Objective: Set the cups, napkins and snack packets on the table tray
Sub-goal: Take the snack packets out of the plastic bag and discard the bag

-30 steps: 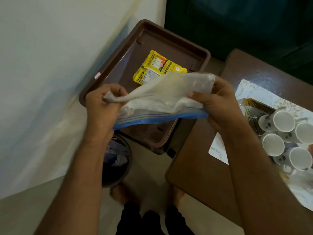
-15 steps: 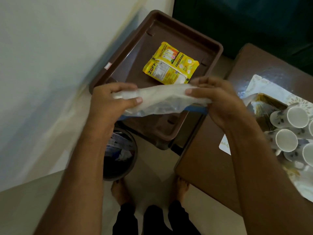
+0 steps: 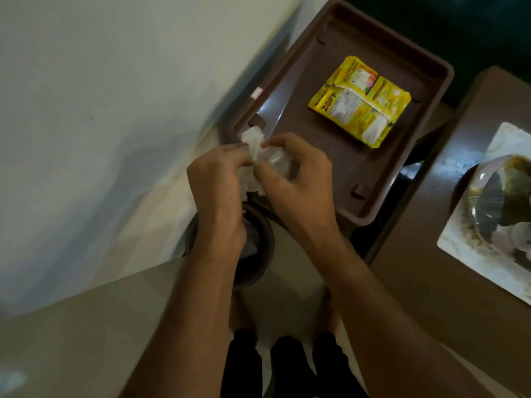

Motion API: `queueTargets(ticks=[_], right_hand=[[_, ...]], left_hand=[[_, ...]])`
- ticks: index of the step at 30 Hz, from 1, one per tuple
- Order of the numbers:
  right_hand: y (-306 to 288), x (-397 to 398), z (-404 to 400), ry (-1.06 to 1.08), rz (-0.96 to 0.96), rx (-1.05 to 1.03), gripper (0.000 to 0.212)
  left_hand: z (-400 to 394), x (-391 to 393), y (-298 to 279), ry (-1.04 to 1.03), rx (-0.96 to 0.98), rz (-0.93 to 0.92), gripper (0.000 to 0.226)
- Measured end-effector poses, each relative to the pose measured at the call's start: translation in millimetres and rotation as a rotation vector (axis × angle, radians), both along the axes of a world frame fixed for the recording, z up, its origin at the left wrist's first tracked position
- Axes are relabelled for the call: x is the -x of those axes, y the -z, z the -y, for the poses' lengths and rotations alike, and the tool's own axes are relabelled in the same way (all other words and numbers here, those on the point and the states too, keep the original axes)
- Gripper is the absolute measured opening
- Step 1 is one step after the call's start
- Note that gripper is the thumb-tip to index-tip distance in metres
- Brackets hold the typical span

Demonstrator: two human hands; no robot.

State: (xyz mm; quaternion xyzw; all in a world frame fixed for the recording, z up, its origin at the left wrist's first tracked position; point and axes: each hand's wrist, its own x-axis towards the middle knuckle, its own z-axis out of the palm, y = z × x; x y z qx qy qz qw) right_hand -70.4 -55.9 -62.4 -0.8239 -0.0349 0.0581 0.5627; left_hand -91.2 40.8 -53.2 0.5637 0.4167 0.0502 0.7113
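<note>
Grip: our left hand (image 3: pixel 218 179) and right hand (image 3: pixel 293 179) met, fingers curled tight round a crumpled clear plastic bag (image 3: pixel 258 150), both pinching it.
Below the grip: a dark round bin (image 3: pixel 258 254) stood on the floor; we judged the wad should be squeezed small and let go straight over its mouth.
Beyond the grip: the brown tray (image 3: pixel 408 53) held a yellow snack packet (image 3: pixel 359 100), apart from our hands.
Right of the grip: the table (image 3: pixel 431 268) carried a patterned mat (image 3: pixel 471 251); cups there were too blurred to tell.
</note>
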Motion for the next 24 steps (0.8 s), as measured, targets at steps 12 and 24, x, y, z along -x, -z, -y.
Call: queueTargets(ticks=[12,24], right_hand=[[86,70,-61,-0.244,-0.184,0.175,0.070],[210,99,-57,-0.582,-0.133,0.691,0.057]], left_hand=[[-68,60,75,0.035,-0.039,-0.337,0.020],[-79,103,235,0.041,0.134,-0.580,0.021]])
